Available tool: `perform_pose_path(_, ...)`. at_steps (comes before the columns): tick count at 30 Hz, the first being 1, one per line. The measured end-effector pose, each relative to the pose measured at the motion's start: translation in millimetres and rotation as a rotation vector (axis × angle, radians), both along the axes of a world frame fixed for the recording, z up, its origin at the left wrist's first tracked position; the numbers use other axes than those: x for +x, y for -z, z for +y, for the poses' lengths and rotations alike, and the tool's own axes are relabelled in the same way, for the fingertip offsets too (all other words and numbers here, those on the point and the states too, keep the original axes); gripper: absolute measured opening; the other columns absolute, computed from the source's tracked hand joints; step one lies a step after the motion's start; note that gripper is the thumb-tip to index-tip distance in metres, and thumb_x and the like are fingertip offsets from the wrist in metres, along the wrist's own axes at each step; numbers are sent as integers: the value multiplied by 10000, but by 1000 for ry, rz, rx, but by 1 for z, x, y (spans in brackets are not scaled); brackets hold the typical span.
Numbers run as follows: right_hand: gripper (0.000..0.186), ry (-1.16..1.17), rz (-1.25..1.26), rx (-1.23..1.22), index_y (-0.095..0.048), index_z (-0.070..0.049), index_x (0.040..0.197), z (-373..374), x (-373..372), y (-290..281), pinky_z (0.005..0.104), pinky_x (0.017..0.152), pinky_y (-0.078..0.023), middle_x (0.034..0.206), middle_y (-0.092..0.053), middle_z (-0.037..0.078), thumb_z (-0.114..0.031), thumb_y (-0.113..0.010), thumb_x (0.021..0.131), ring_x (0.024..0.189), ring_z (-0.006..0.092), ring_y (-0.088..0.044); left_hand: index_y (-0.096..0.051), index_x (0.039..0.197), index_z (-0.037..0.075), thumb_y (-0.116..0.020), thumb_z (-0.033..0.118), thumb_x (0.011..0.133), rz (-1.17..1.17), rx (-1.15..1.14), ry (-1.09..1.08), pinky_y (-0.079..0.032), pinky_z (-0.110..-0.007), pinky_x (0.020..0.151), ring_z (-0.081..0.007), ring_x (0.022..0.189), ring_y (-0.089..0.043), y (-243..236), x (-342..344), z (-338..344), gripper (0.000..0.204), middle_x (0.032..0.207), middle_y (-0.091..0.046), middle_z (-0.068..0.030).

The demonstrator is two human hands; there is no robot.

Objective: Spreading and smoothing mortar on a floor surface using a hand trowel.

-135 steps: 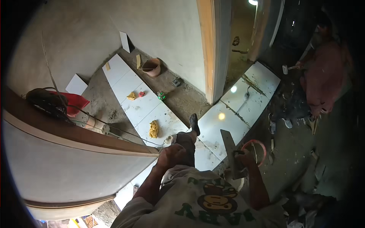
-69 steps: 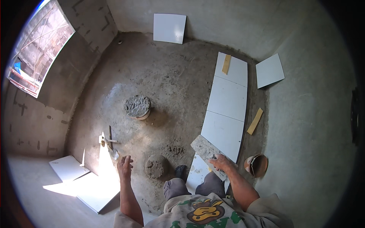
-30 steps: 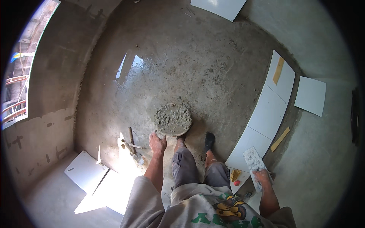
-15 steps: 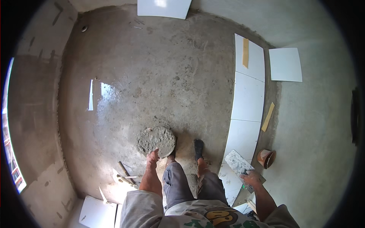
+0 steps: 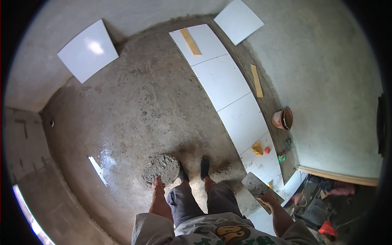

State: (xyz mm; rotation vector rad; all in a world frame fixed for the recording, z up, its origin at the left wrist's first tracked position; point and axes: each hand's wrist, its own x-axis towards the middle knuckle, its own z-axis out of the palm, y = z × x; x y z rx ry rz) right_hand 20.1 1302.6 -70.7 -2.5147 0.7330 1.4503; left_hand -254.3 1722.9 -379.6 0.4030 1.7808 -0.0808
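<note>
My left hand [image 5: 158, 184] is closed at the near rim of a round bucket heaped with grey mortar [image 5: 160, 167], apparently gripping its wire handle; the heap hides most of the bucket. The bucket hangs or stands just in front of my feet; which, I cannot tell. My right hand [image 5: 266, 199] grips a flat metal trowel [image 5: 256, 184] beside a row of white tiles [image 5: 238, 123] on the grey floor. On the tiles lie a wooden strip [image 5: 190, 42], a yellow crumpled thing [image 5: 257, 148] and a small red thing [image 5: 267, 150].
Loose white tiles [image 5: 87, 51] [image 5: 238, 21] lean on the walls. Right of the row lie another wooden strip [image 5: 256, 80], a brown bucket [image 5: 281, 118] and a small green tool [image 5: 281, 157]. A doorway at lower right shows a person in pink [image 5: 342, 188] and a red thing [image 5: 327, 229].
My left hand, empty earlier, has taken hold at the mortar bucket, which is now nearer my legs. The view has swung round from the doorway into the room and turned right. The trowel stays in my right hand.
</note>
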Motion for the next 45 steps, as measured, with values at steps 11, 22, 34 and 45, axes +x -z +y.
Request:
perform_pose_path(11,159,151,15,1,-630,-29,754,-86,-98,30,330,436,-446,582,-564,63,-167,-710,757,458,172,-536,-558,777,89,-634,442,839,-163,208,469,-411,-312,454,-169,491,-483,42,15,72,366,623,-481,-30)
perform_pose_path(22,244,637,45,-82,-623,3,859,-109,-218,18,310,383,-406,551,-563,81,-236,-673,866,421,180,-526,-532,800,167,-635,418,843,-112,129,839,-390,-276,540,-114,572,-463,20,81,88,275,646,-421,40)
perform_pose_path(34,566,428,-139,-125,-529,-24,1185,-157,-278,69,505,917,-442,1105,-620,266,-411,-644,789,1104,420,-572,-623,876,130,-585,326,904,-368,477,1369,-416,-238,508,-81,619,-532,-39,115,-32,201,728,-552,16)
perform_pose_path(45,374,1182,-136,247,-668,18,839,-190,-385,216,353,567,-488,718,-648,97,-354,-634,857,615,192,-628,-558,1223,-41,-589,316,919,-519,123,1872,-481,-316,845,-216,978,-631,-52,89,-298,470,1115,-630,-149)
